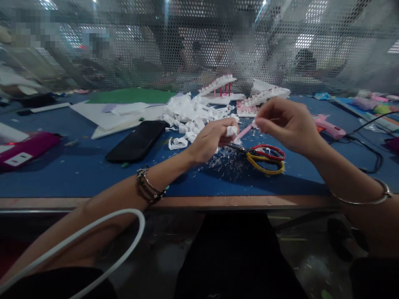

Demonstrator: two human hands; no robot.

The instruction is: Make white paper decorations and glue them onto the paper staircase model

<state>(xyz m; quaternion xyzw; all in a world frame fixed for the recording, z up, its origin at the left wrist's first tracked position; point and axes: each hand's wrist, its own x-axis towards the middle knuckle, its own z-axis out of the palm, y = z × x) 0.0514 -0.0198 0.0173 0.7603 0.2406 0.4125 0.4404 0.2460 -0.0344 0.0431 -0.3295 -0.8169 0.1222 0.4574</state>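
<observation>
the left hand (207, 141) clamps its fingers on a white scrap (231, 131); the right hand's (289, 124) pinch a pink stick (245, 132). the purple case's (37, 148) white label (18, 159) is unreadable.

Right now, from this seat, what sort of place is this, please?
Probably a craft workshop: scissors, what looks like a glue gun and white scraps lie on the table.

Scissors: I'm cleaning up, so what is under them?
The blue tabletop and scattered white shreds show around the scissors. Whatever lies directly beneath them is covered; the left hand hides the blade tips.
</observation>
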